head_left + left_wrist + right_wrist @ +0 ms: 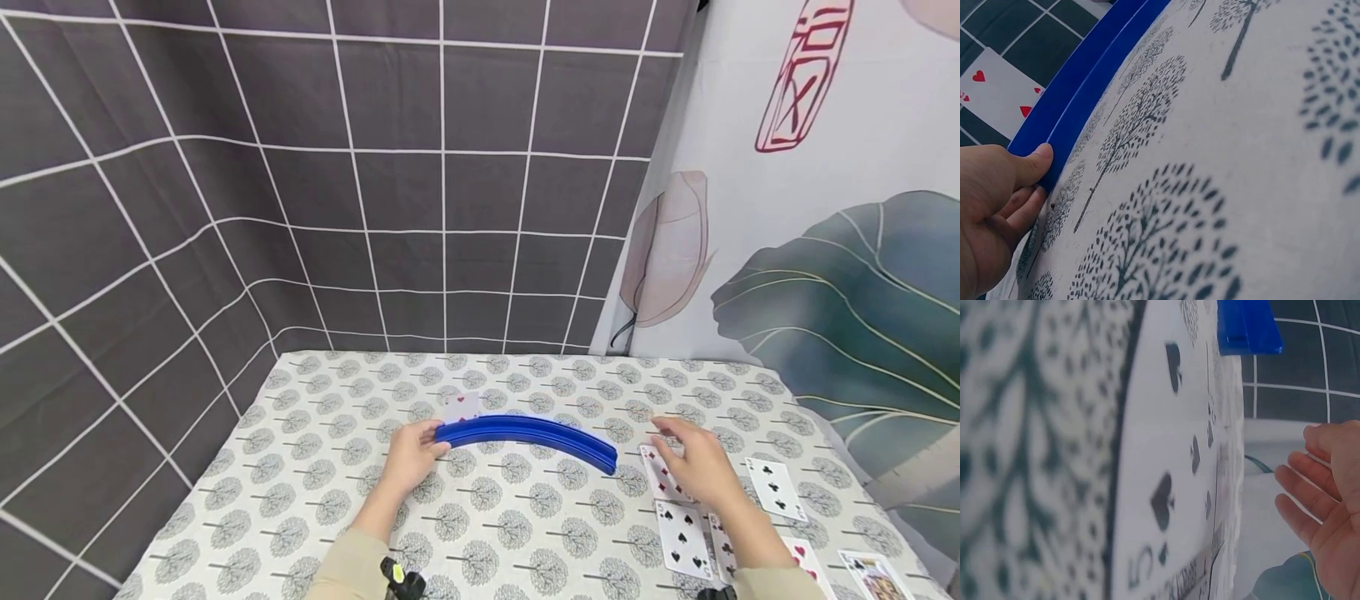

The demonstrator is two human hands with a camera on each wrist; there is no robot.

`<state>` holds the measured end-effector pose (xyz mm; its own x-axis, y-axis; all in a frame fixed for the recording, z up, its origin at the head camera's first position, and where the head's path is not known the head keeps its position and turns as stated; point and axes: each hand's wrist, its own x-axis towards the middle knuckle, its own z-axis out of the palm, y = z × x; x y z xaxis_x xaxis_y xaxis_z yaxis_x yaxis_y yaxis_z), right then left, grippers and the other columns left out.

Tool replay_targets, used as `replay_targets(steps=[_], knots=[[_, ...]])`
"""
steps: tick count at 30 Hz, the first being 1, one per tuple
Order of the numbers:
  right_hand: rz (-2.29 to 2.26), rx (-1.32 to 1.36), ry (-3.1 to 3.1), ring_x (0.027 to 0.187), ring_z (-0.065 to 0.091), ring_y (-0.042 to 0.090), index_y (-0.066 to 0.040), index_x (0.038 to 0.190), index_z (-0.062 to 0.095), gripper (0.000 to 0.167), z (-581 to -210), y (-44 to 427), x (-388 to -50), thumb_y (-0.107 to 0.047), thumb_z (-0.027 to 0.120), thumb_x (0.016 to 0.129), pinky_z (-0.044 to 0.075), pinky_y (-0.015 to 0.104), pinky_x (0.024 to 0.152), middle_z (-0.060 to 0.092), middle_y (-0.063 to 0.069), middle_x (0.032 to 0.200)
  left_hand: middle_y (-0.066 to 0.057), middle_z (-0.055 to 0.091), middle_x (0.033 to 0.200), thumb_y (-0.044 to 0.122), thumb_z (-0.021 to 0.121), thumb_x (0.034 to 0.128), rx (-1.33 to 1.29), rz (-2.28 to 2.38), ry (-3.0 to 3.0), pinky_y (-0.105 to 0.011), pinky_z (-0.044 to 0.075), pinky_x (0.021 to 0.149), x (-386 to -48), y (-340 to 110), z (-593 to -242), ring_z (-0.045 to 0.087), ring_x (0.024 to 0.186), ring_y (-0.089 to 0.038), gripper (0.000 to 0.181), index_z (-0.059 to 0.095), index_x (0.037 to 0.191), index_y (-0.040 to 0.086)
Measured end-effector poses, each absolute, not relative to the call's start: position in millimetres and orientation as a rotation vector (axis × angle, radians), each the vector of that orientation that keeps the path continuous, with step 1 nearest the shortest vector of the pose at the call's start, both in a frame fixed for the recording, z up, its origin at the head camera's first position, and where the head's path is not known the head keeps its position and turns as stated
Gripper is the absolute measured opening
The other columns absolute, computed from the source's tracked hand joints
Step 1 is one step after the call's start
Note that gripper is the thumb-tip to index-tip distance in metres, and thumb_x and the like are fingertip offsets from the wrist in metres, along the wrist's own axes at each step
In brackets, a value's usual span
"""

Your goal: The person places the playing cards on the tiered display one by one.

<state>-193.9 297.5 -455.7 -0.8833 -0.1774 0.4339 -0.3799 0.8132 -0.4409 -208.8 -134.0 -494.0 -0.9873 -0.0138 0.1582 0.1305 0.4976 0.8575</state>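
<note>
A curved blue card holder (pixel 528 430) lies across the middle of the cloth-covered table. My left hand (pixel 412 454) pinches its left end, thumb on the near side, as the left wrist view also shows. One playing card with red hearts (pixel 461 406) stands upright in the holder near that end. To the right, my right hand (pixel 697 462) hovers over the laid-out cards with fingers loosely bent and nothing between them. Beneath or beside it lie a diamonds card (pixel 660 477) and a five of spades (pixel 682 540); the right wrist view shows the spades card close up.
A clubs card (pixel 776 488) lies right of my right hand. Nearer the front right are a red hearts card (pixel 804 560), a face card (pixel 873 577) and a partly covered card (pixel 722 546). A dark gridded curtain (pixel 480 192) hangs behind the table.
</note>
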Motion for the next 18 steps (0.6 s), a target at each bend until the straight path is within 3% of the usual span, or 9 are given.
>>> replay_targets(steps=[18], knots=[[0.665,0.392,-2.645,0.097,0.067,0.046,0.007,0.12,0.065,0.032,-456.1,329.5,-185.5,-0.003,0.07,0.091,0.054,0.068,0.084,0.067,0.03,0.117,-0.026,0.071,0.111,0.0,0.078,0.0842,-0.127,-1.493,-2.574,-0.035,0.062,0.091,-210.1,-135.2,-497.1,0.071,0.104,-0.037,0.037,0.068,0.12,-0.006]])
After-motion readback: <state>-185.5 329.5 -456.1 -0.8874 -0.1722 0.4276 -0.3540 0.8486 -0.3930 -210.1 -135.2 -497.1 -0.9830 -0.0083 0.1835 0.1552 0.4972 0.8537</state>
